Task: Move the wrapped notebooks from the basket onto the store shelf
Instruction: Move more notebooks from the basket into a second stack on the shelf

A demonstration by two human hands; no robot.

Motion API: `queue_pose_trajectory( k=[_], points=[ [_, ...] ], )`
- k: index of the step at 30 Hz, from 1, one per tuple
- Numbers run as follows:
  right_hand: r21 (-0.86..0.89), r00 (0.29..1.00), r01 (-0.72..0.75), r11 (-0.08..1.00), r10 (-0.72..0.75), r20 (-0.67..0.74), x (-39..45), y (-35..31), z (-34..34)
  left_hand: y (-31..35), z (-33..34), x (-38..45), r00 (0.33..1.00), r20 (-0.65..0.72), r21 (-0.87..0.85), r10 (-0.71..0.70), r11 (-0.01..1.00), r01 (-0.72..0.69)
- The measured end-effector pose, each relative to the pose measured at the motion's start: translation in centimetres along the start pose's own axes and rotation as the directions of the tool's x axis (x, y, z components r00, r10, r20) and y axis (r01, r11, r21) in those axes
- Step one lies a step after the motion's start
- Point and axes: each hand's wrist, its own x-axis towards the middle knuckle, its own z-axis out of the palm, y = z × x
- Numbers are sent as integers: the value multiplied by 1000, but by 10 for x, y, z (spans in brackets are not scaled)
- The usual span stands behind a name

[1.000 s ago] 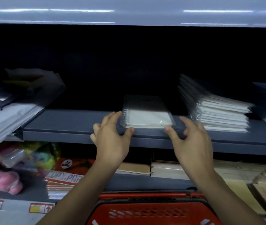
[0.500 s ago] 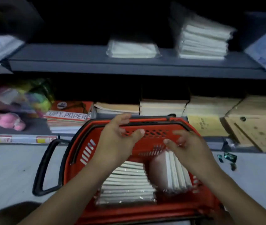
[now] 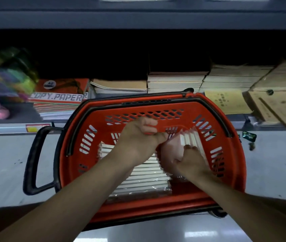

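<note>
Both hands have dropped deeper into the red basket [image 3: 233, 172] since half a second ago. Left hand [image 3: 138, 138] and right hand [image 3: 189, 161] now curl around the upright wrapped notebooks [image 3: 189, 139] at its right side, beside the flat stack [image 3: 145, 179].

You have a glossy red plastic basket [image 3: 90, 172] holding notebooks [image 3: 145, 179] in shiny clear film; behind it, matt brown paper pads [image 3: 226, 102].

Both forearms are bare to the frame's edge, with no sleeves, gloves, rings or watch showing.
</note>
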Motion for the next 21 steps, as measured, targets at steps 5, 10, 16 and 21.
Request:
queue_pose_trajectory(
  k=[5,10,16,21],
  points=[
    [81,992,-12,997,22,-124,4,-1,12,-10,-5,-4,999,14,40,-43,998,43],
    [158,982,-21,987,51,-184,12,-3,17,-14,-8,-11,998,46,63,-46,997,43],
    [-52,997,-7,999,4,-73,4,-6,18,-19,-19,-17,997,51,59,-64,996,61],
    [105,984,37,994,-18,-179,-10,-7,-37,-20,-41,-21,997,-4,15,-83,996,84]
  ],
)
